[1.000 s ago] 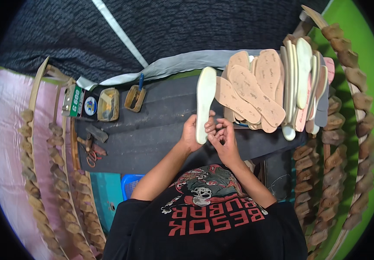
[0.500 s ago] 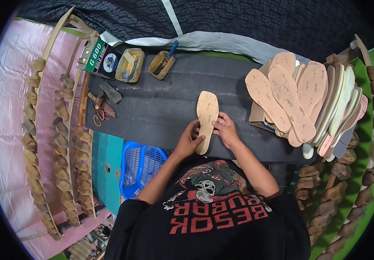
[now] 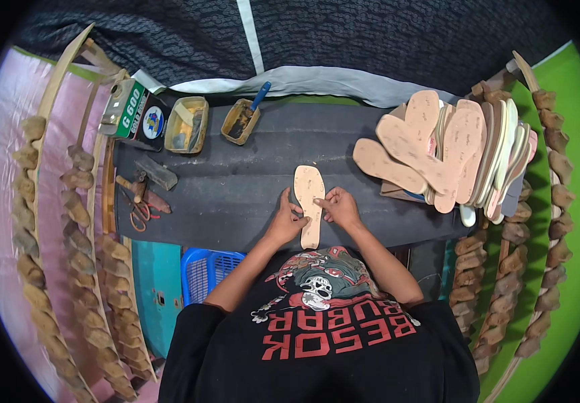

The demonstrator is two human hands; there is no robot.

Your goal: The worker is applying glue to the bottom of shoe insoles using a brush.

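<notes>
A tan shoe insole [image 3: 309,201] lies flat on the dark work table [image 3: 236,195], toe end pointing away from me. My left hand [image 3: 286,218] presses its left edge near the middle. On the opposite edge rests my right hand [image 3: 338,207], fingertips touching the insole. Both hands hold the insole down against the table top.
A fanned pile of tan and white insoles [image 3: 448,151] fills the table's right end. At the back left stand a glue can [image 3: 132,114], a yellow tub [image 3: 186,124] and a small glue pot with a blue-handled brush [image 3: 241,121]. Scissors [image 3: 141,213] and hand tools lie left. Racks of shoe parts [image 3: 55,235] flank both sides.
The pale insole held upright in both hands was turned over and laid flat on the table, tan side up. My hands came down with it and now press its edges.
</notes>
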